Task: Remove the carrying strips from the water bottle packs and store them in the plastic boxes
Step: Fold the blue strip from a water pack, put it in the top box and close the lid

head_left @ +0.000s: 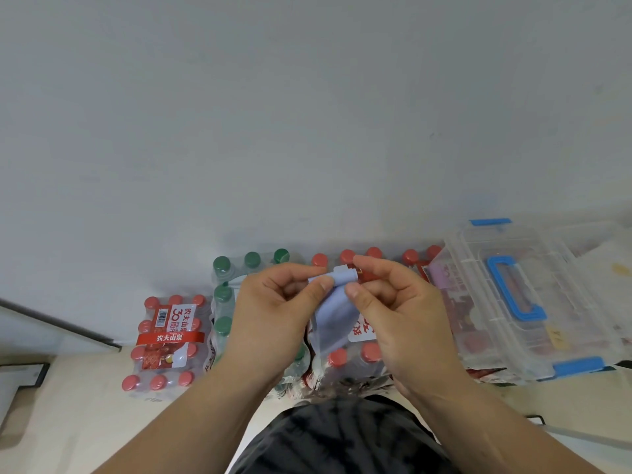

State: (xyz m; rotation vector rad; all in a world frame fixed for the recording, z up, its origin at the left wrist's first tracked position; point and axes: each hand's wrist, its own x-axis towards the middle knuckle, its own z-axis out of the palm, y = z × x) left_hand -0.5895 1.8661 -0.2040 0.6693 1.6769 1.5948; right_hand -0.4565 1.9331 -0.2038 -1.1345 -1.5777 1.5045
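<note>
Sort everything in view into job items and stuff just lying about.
Job: carrying strip pinched by left hand and right hand; red-capped pack; green-capped pack; plastic box.
Lying about: dark flat object; dark bar.

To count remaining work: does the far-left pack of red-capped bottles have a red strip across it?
Yes, a red carrying strip with white characters crosses the pack of red-capped bottles.

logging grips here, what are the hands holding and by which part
A carrying strip, pinched at its curled upper end: left hand on the left edge, right hand on the right. Its lower end hangs loose.
</note>
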